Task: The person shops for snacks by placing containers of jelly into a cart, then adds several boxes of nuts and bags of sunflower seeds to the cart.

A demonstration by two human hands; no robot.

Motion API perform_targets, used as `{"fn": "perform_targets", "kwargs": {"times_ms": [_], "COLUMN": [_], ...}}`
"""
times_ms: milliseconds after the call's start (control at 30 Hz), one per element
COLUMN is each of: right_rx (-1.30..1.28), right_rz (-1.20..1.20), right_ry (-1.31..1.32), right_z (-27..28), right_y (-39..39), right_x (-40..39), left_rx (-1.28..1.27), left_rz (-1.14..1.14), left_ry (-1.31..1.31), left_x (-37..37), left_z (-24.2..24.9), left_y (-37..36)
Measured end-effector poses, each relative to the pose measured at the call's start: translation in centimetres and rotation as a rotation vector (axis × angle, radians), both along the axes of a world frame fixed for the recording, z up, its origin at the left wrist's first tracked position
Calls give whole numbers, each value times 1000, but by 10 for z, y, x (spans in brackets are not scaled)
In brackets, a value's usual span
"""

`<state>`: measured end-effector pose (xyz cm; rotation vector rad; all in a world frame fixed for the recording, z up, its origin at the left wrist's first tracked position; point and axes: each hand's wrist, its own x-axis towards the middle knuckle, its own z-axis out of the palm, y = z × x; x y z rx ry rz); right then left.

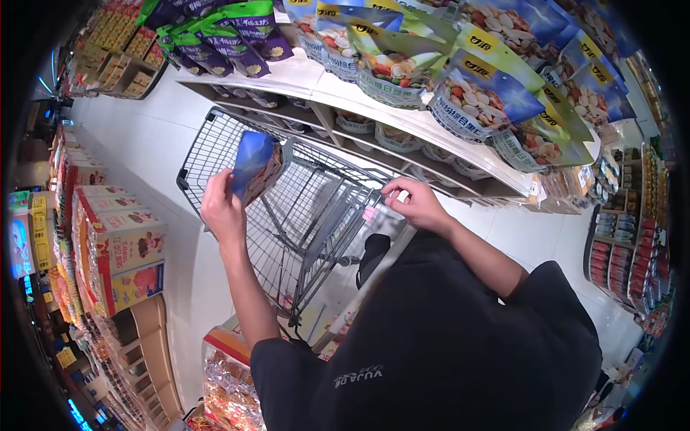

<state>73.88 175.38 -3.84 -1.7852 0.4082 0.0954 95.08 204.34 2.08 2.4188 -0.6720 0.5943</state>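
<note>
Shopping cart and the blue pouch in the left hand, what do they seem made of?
The shopping cart looks like grey metal with a dull sheen, judging by its thin wire build. The blue pouch is probably printed plastic film, slightly glossy, given its smooth, bright surface.

From a distance I am looking in on a shop, a supermarket by its look: a wire shopping cart [316, 226] is standing on the pale, shiny floor [144, 129], and a white display shelf [309, 85] is carrying rows of printed food pouches [392, 61], with purple-and-green bags [244, 36] sitting in a group beside them. Toward the left I am seeing printed cartons [133, 237] standing together, while on the right a tall rack [618, 244] is holding packaged goods in close rows
</note>
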Motion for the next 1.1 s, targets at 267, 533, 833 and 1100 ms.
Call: {"fn": "perform_targets", "kwargs": {"times_ms": [267, 533, 833, 1100], "right_rx": [-183, -292, -231, -352], "right_rz": [217, -151, 91, -123], "right_ry": [-519, -474, -82, 72], "right_z": [13, -45, -76, -98], "right_y": [-24, -123, -160, -182], "right_x": [12, 58, 44, 45], "left_rx": [-12, 45, 99, 46], "left_rz": [-444, -756, -757, -706], "left_ry": [-426, -286, -427, -398], "left_x": [-30, -38, -37, -35], "left_z": [143, 102, 73, 49], "left_y": [-170, -301, -373, -378]}}
